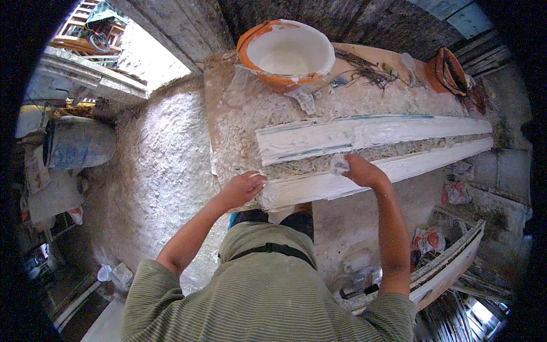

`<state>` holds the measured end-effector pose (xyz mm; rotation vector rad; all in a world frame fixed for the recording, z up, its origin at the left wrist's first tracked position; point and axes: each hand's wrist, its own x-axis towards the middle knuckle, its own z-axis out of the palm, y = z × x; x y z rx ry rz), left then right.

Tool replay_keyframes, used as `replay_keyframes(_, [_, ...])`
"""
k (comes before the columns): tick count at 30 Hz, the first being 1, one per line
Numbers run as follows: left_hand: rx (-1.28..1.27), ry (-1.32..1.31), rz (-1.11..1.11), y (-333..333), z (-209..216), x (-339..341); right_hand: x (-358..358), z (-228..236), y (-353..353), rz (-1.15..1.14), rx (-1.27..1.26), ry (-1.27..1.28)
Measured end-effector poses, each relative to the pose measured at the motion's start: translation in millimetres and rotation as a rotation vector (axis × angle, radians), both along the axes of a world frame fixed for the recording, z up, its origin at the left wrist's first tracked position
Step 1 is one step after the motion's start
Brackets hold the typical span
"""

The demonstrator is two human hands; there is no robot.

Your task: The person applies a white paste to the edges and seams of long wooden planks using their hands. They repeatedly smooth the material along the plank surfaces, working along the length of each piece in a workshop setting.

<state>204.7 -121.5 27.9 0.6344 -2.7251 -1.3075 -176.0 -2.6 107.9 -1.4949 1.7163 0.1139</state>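
Observation:
Two long white plaster-coated strips lie side by side on the workbench, the far strip (399, 130) and the near strip (319, 188), with a rough fibrous band (393, 149) between them. My left hand (245, 189) is at the left end of the near strip, its fingers bent together and whitened at the tips; what they grip, if anything, is hidden. My right hand (364, 171) is closed on a whitish lump (339, 165) over the fibrous band, close to the near strip. The lump's exact kind is unclear.
Beyond the strips stands an orange basin (285, 81) with a white-coated inside. Thin dark sticks (367, 71) and a smaller orange-brown bucket (445, 73) lie along the bench's back. White crumbs cover its left part (231, 128). A blue-stained barrel (80, 142) is at far left.

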Motion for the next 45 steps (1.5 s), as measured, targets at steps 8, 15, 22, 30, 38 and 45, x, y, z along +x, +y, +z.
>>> replay_keyframes(8, [0.101, 0.085, 0.298, -23, 45, 14, -20, 31, -11, -0.357, -0.169, 0.085])
replay_keyframes(15, [-0.117, 0.087, 0.005, -28, 44, -62, -135, -2, 4, -0.498, -0.491, 0.253])
replay_keyframes(22, [-0.262, -0.007, -0.262, -32, 30, -100, -77, -85, 7, -0.836, -0.361, 0.305])
replay_keyframes(30, [-0.518, -0.176, -0.540, -44, 0, -160, 76, -52, -24, -0.826, -0.033, 0.290])
replay_keyframes(38, [-0.673, 0.061, -0.603, -17, -15, -342, -162, -72, 11, -1.068, -0.031, 0.421])
replay_keyframes(45, [-0.498, -0.265, -0.466, -2, -6, -377, -332, -55, 50, -0.719, -0.164, 0.379])
